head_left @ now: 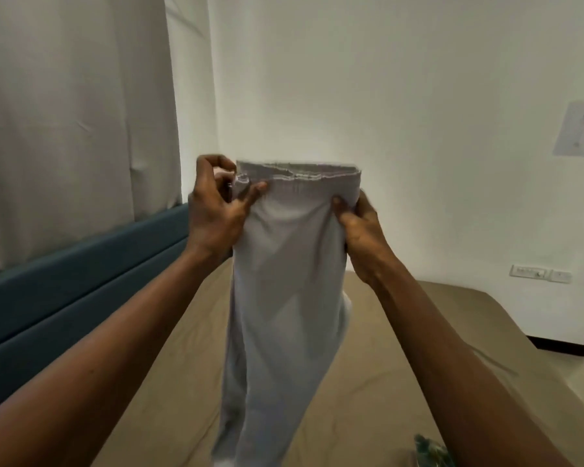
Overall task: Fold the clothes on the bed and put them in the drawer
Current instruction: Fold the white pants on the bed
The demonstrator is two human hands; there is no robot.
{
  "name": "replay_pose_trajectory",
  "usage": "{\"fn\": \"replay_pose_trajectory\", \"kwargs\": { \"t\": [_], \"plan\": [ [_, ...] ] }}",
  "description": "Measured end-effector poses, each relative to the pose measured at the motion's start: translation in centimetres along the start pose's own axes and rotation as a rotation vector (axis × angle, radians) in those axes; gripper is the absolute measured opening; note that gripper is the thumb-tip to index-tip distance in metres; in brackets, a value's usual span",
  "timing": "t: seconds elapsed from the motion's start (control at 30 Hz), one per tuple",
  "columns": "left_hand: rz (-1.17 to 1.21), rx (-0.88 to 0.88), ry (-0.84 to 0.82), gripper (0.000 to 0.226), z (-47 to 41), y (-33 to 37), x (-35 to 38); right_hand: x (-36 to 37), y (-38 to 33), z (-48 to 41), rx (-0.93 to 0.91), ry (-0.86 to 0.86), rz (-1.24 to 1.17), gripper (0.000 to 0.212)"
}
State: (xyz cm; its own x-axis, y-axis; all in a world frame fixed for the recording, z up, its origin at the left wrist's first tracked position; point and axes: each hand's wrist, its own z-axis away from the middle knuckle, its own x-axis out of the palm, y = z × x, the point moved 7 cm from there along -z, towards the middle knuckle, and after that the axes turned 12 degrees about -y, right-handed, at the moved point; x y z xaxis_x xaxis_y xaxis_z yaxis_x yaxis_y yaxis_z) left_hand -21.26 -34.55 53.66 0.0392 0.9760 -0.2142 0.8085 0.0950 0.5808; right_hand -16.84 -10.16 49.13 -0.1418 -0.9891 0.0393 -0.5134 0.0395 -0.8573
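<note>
Down at the bed's (418,348) near edge, a scrap of green patterned cloth (432,453). Holding pale grey trousers (290,264) up by the waistband over the bed's middle: left hand (216,210) pinching one corner, right hand (358,227) clamped on the other, fingers curled into fabric. Best to pull taut, match the legs, lower flat. Beyond, teal padded panel (64,281) along the left edge, curtain (64,129), white wall (418,96).

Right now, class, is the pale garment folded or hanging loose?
Hanging loose: left hand and right hand grip its top edge, and the garment drops in one length over the bed.
</note>
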Motion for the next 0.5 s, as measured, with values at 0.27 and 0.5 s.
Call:
{"fn": "replay_pose_trajectory", "kwargs": {
  "t": [0.27, 0.5],
  "plan": [
    [-0.256, -0.121, 0.284, 0.036, -1.1, 2.3, -3.7, 2.0, -6.2, -1.4, -0.274, 0.282, 0.575, 0.029],
    [0.239, -0.060, 0.074, 0.049, 1.0, 6.9, -7.3, 7.6, -13.5, 4.3, -0.310, 0.515, 0.616, 0.040]
  ]
}}
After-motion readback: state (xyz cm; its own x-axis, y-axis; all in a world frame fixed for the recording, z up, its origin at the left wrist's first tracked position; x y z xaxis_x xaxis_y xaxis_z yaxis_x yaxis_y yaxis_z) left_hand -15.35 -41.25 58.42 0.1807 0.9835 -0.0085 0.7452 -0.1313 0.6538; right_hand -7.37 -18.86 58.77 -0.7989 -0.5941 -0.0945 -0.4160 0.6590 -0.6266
